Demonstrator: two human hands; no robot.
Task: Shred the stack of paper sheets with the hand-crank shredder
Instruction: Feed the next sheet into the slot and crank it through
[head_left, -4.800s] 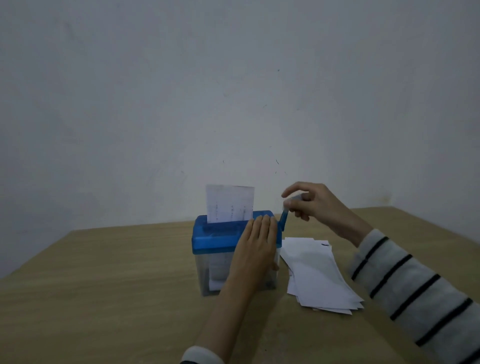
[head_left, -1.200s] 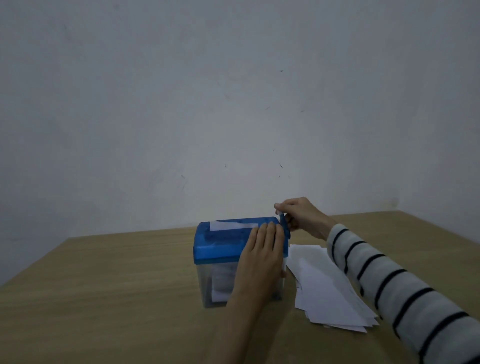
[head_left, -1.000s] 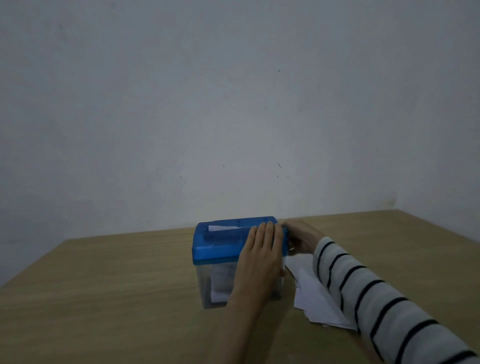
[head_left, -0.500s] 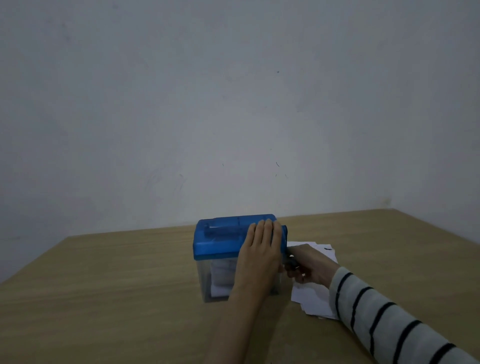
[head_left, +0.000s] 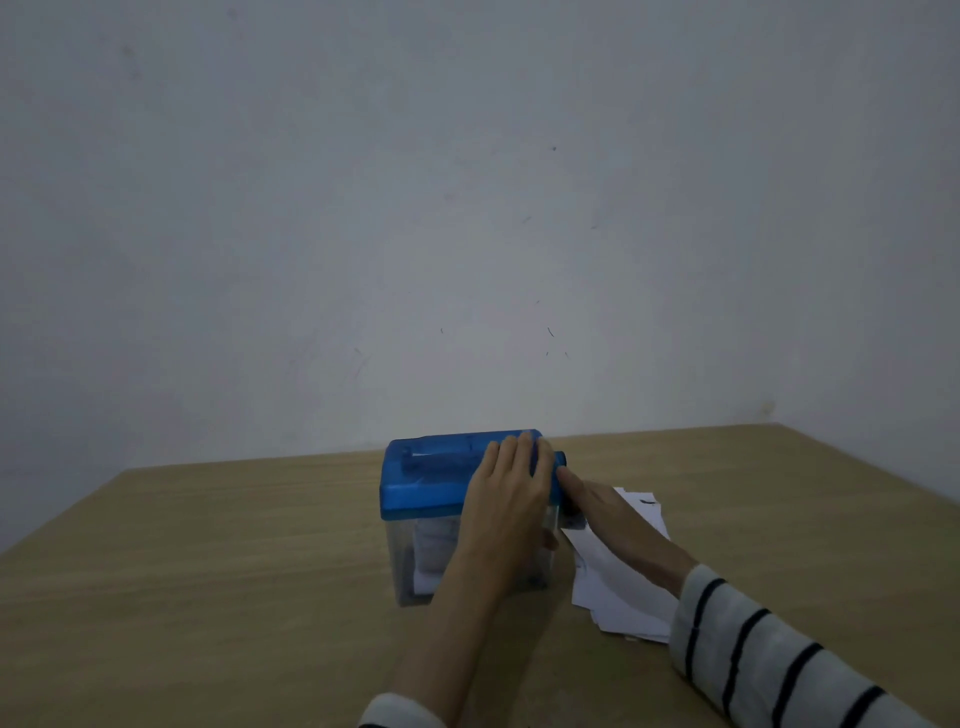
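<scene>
Both hands meet the shredder (head_left: 441, 483): left hand (head_left: 511, 499) pressing flat, right hand (head_left: 608, 514) beside it, grip unclear.

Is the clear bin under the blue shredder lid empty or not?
Not empty: white paper pieces show through the clear bin below the blue lid.

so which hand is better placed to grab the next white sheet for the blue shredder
Right. The right hand lies over the white paper stack beside the blue-lidded clear plastic shredder, while the left hand presses on its lid, steadying it.
</scene>
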